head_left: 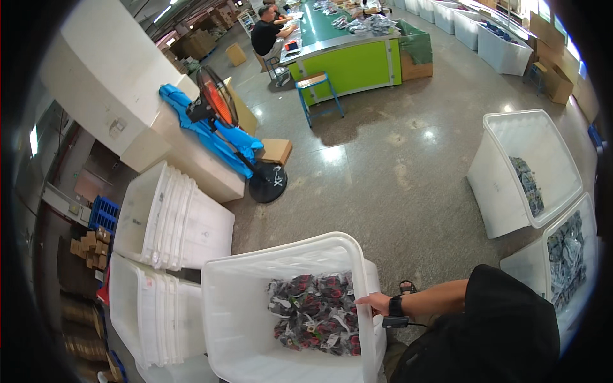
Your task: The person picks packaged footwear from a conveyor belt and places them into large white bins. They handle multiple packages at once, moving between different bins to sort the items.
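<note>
A big white plastic tub stands right in front of me at the bottom of the view. My right hand grips its right-hand rim, the fingers bent over the edge and partly hidden by it. A black band and a small device with a cable are on that wrist. Inside the tub lies a layer of clear-bagged goods, dark grey with red parts; their exact kind is hard to make out. My left hand is out of view.
Stacked white tubs stand at the left. A standing fan on a round black base is near a white pillar. Two tubs with bagged goods are at the right. A green-sided worktable, blue-framed stool and seated people are farther off.
</note>
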{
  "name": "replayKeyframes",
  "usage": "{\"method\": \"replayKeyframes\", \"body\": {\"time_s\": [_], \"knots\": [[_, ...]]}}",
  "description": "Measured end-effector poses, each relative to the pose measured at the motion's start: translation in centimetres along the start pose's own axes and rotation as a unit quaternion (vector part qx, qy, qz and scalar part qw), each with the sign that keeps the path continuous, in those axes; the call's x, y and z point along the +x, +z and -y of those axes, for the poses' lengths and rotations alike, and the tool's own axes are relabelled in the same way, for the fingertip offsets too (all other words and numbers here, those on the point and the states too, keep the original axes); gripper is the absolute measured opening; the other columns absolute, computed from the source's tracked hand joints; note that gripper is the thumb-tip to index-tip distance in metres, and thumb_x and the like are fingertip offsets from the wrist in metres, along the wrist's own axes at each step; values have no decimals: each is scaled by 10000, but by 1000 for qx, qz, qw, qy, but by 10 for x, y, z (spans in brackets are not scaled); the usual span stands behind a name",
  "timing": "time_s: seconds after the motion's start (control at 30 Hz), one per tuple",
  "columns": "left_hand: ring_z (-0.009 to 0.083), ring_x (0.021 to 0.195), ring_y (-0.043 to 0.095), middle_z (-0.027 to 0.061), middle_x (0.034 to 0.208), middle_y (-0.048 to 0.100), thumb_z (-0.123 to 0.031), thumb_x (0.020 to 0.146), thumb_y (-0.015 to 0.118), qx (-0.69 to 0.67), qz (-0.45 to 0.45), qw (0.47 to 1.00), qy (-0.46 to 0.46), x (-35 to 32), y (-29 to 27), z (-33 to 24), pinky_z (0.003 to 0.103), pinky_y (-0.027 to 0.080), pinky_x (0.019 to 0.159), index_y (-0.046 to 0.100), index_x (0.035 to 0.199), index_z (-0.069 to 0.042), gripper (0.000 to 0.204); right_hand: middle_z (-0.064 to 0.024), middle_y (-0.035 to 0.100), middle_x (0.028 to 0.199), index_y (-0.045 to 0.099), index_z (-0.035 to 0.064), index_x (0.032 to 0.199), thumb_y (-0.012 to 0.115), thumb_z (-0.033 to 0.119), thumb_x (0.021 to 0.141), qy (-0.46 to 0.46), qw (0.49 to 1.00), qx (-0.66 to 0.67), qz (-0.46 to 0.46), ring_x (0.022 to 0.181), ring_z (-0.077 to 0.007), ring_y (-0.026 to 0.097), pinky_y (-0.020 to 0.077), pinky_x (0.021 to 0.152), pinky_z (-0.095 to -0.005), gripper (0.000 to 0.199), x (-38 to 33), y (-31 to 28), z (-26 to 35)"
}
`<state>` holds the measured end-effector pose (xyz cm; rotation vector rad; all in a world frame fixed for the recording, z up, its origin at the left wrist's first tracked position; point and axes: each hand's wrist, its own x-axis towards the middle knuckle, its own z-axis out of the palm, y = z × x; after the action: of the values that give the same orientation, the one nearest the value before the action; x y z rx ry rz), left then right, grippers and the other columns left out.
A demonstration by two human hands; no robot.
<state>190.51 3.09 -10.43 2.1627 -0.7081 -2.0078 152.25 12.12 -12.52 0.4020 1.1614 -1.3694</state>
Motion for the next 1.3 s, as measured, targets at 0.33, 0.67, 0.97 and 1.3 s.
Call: {"method": "replayKeyframes", "body": {"time_s": [0.33,0.67,0.97,1.3], "knots": [[313,1153,548,164,1360,500,-304,923,559,82,53,994,44,-94,64,-49,454,440,976,468,1354,-25,521,-143,676,1070,632,-26,1123,685,205,882,-94,991,86,-47,949,-257,674,546,845,-408,338,-116,-80,45],[345,1335,417,149,1516,338,-443,918,538,43,104,993,-19,-88,142,-103,511,341,1098,347,1465,-89,680,-132,630,1093,534,6,1186,608,131,913,-202,925,295,-131,1027,-318,638,519,922,-521,309,-170,-164,51],[395,1261,468,246,1305,528,-377,903,589,59,207,971,-100,-45,330,-177,568,366,1074,446,1346,38,624,-117,638,1080,526,14,1181,603,175,878,-256,849,405,-224,999,-284,642,514,938,-447,352,-174,-236,78],[370,1290,460,210,1379,444,-258,981,510,196,438,873,-86,-22,617,-229,509,470,1036,307,1391,36,543,-172,567,1290,459,2,1313,588,434,900,-363,789,450,-207,1182,-308,565,458,1005,-462,611,-144,-369,184]]}}
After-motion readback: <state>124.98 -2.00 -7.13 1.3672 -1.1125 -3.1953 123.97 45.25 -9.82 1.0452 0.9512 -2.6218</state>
